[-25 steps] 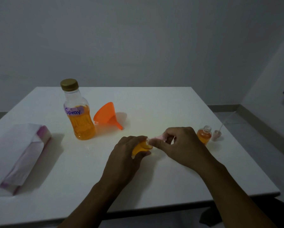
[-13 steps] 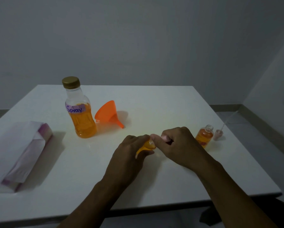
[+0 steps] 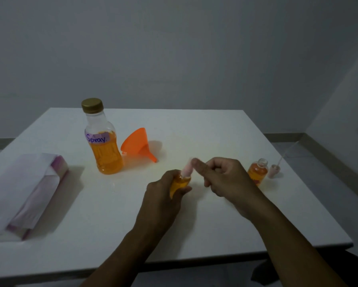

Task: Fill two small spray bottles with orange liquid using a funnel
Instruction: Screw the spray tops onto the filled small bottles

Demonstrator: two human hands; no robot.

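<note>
1. I see my left hand wrapped around a small spray bottle of orange liquid, fingers curled tight on its body, holding it tilted just above the desk
2. My right hand is loosely curled, its thumb and forefinger tips at the pink spray cap on that bottle's neck; the cap is blurred, so I cannot tell whether they pinch it
3. Just right of my right hand a second small bottle, uncapped and holding orange liquid, stands on the desk, its pink sprayer top with a thin tube lying beside it
4. Further back, the orange funnel lies on its side next to the large capped bottle marked "Spray"
5. A white and purple paper bag lies far left
</note>
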